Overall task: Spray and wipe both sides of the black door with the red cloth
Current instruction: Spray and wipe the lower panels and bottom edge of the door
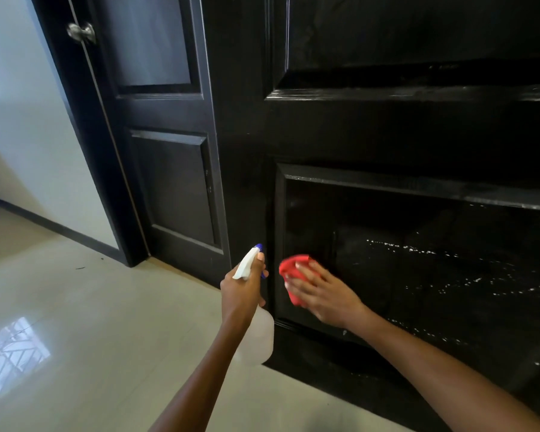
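1. The black door (402,135) fills the right side of my view, standing open beside a second dark door (166,120) that carries a metal knob (81,32) near its upper left.
2. The pale tiled floor (91,322) runs under both doors and shows a bright window reflection toward its lower left edge.
3. The lower recessed panel (434,275) of the black door is speckled with white spray droplets, thickest toward its right side.
4. My left hand (242,286) grips the neck of a clear spray bottle (256,338), fingers curled round it below the white trigger head with its blue nozzle, which points at the door's left stile. The bottle hangs just in front of the door's lower left corner, above the floor.
5. My right hand (321,294) lies flat with fingers straight and spread, pressing the red cloth (293,271) against the lower panel near its left edge.
6. The red cloth is bunched under my fingertips, sticking out past them up and to the left, touching the door's surface.
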Demonstrator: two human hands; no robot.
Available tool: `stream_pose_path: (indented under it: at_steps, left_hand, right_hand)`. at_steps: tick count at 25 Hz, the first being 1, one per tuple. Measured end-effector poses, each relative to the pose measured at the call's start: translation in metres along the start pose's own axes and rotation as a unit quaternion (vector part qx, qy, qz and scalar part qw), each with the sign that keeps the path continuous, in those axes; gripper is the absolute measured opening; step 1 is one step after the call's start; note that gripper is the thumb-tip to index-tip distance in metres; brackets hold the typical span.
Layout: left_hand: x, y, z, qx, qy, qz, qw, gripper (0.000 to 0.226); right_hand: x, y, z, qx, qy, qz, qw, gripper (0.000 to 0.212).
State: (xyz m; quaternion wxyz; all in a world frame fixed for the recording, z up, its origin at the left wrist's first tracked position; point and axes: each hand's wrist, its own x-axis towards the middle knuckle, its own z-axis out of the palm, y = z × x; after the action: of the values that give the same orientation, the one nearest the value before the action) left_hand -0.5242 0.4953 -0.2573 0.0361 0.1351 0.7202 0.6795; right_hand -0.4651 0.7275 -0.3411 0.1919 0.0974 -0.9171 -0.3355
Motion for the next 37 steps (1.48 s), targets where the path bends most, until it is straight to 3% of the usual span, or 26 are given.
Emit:
stream_pose_path:
  at_steps: [2, 4, 6, 9, 12, 14, 16, 18, 19, 21, 23, 26, 28, 30, 32, 33, 35, 37]
  left_hand:
    - [-0.001, 0.0, 0.001, 0.002, -0.003, 0.001, 1.0, 0.045]
    - [-0.004, -0.002, 0.004, -0.002, -0.005, -0.005, 1.0, 0.047]
    - [-0.006, -0.003, 0.006, -0.007, -0.012, -0.009, 1.0, 0.048]
    - [-0.008, -0.001, 0.012, -0.012, -0.024, -0.017, 1.0, 0.05]
    - [-0.007, 0.0, 0.021, 0.001, -0.033, -0.019, 0.999, 0.053]
    - [-0.008, -0.002, 0.026, 0.001, -0.041, -0.015, 0.999, 0.054]
    - [-0.011, -0.007, 0.028, 0.0, -0.048, -0.014, 0.999, 0.053]
    - [-0.015, -0.011, 0.027, 0.007, -0.046, -0.016, 0.999, 0.052]
    - [-0.018, -0.012, 0.028, 0.014, -0.045, -0.018, 0.999, 0.052]
    - [-0.023, -0.011, 0.031, 0.021, -0.053, -0.015, 0.998, 0.058]
    - [-0.031, -0.007, 0.036, 0.021, -0.08, -0.01, 0.997, 0.062]
    - [-0.042, -0.003, 0.046, 0.008, -0.104, -0.008, 0.995, 0.046]
    - [-0.046, 0.002, 0.052, -0.001, -0.105, -0.008, 0.994, 0.038]
    - [-0.049, 0.01, 0.059, -0.011, -0.118, 0.011, 0.993, 0.039]
    - [-0.051, 0.021, 0.067, -0.017, -0.136, 0.034, 0.99, 0.038]
    - [-0.051, 0.026, 0.071, -0.022, -0.144, 0.044, 0.988, 0.035]
    - [-0.05, 0.037, 0.076, -0.024, -0.144, 0.055, 0.988, 0.033]
    - [-0.048, 0.046, 0.077, -0.021, -0.137, 0.064, 0.988, 0.035]
  right_hand:
    - [-0.019, -0.009, 0.011, -0.024, -0.053, -0.049, 0.997, 0.083]
    - [-0.014, 0.006, -0.003, -0.022, -0.015, -0.017, 1.0, 0.084]
    - [-0.003, 0.036, -0.036, -0.01, 0.073, 0.091, 0.993, 0.082]
    - [-0.014, 0.08, -0.079, -0.014, 0.199, 0.256, 0.946, 0.07]
    - [-0.029, 0.084, -0.086, -0.005, 0.249, 0.391, 0.886, 0.066]
    - [-0.026, 0.065, -0.071, -0.006, 0.25, 0.418, 0.873, 0.064]
    - [-0.034, 0.031, -0.033, -0.006, 0.201, 0.31, 0.929, 0.067]
    - [-0.055, -0.011, 0.01, -0.004, 0.069, 0.102, 0.992, 0.077]
    - [-0.068, -0.023, 0.022, -0.02, 0.004, 0.027, 0.999, 0.08]
    - [-0.077, -0.024, 0.026, -0.034, -0.031, -0.006, 0.999, 0.083]
    - [-0.075, -0.005, 0.007, -0.017, 0.015, 0.062, 0.998, 0.082]
    - [-0.081, 0.05, -0.047, -0.009, 0.147, 0.225, 0.963, 0.072]
    - [-0.098, 0.084, -0.076, 0.001, 0.218, 0.365, 0.905, 0.066]
    - [-0.122, 0.108, -0.094, 0.013, 0.271, 0.519, 0.811, 0.064]
    - [-0.141, 0.114, -0.102, 0.026, 0.31, 0.612, 0.727, 0.065]
    - [-0.143, 0.113, -0.102, 0.031, 0.325, 0.629, 0.706, 0.065]
    - [-0.126, 0.105, -0.098, 0.049, 0.331, 0.617, 0.713, 0.065]
    - [-0.096, 0.086, -0.084, 0.06, 0.269, 0.52, 0.808, 0.066]
